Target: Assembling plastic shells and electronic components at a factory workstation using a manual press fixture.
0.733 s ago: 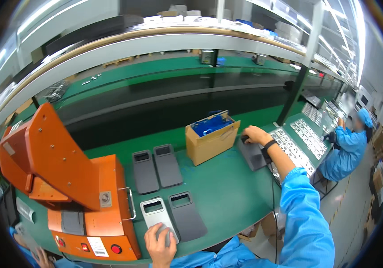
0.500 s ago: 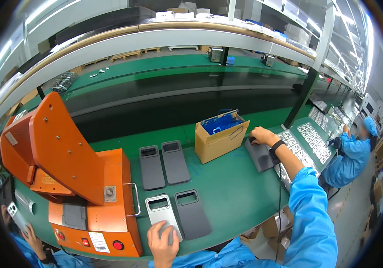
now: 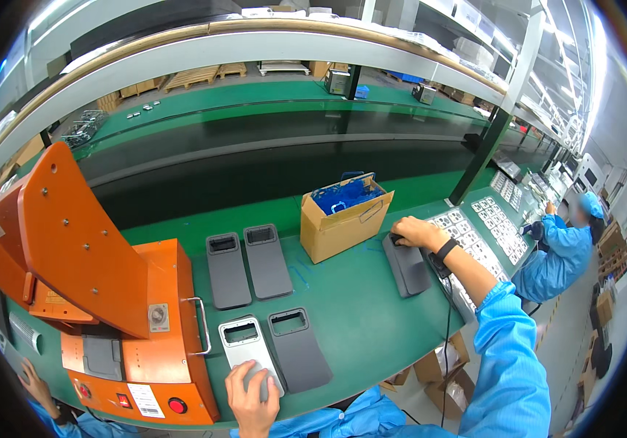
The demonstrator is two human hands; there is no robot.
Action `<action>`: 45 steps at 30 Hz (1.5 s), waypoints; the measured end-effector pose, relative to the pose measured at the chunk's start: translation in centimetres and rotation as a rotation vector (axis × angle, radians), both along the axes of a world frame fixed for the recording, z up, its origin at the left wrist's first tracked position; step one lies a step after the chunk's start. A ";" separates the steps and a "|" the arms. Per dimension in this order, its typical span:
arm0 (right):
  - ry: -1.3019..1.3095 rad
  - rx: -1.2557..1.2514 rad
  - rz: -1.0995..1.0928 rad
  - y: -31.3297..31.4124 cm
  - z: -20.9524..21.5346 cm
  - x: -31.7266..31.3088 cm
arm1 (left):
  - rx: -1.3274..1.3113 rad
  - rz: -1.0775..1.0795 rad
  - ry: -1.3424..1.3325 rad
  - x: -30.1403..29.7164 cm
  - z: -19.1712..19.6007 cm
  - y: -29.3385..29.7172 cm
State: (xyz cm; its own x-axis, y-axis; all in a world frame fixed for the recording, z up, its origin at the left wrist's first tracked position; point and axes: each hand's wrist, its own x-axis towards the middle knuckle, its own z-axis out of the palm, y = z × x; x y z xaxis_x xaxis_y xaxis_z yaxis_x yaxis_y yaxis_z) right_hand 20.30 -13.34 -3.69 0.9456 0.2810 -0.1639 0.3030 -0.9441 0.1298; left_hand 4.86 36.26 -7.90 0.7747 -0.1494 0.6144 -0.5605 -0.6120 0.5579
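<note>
My left hand (image 3: 253, 396) lies on the lower end of a silver panel (image 3: 243, 352) with a rectangular window at its top. Its fingers are spread over the surface. Beside that panel is a dark grey panel (image 3: 300, 358) with a similar window. Two more dark grey housings, a left one (image 3: 228, 281) and a right one (image 3: 269, 270), lie farther back, side by side. On the right, my right hand (image 3: 417, 233) has its fingers closed on the far end of a dark grey housing (image 3: 407, 271), which rests tilted on the green table; its fingertips are partly hidden.
An orange machine (image 3: 120, 292) with a metal handle stands left. A cardboard box (image 3: 342, 232) with blue contents sits mid-table. Right of my hand are sheets of small white parts (image 3: 499, 223). A co-worker (image 3: 561, 248) sits far right; another person's hand (image 3: 39, 387) shows lower left.
The view has turned slightly, shifting the scene left in the picture. Both hands keep their places, the left on the silver panel and the right on the dark grey housing.
</note>
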 end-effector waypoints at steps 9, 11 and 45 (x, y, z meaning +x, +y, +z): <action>0.047 0.061 0.065 3.5 1.0 -2.1 | -0.009 -0.001 0.119 -0.1 -1.8 0.5; 0.059 0.059 0.048 4.1 0.5 -2.5 | -0.010 -0.010 0.125 -0.2 -1.5 0.4; -0.025 0.294 0.053 17.0 0.8 0.4 | -0.043 -0.007 -0.015 -0.4 0.2 0.3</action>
State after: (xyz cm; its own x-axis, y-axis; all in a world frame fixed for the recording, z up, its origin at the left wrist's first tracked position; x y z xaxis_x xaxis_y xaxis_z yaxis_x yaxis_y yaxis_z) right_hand 20.66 3.64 -2.86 0.9311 0.3621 -0.0450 0.3531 -0.9252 -0.1387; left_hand 4.51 36.59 -7.67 0.7645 -0.1279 0.6318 -0.5731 -0.5835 0.5754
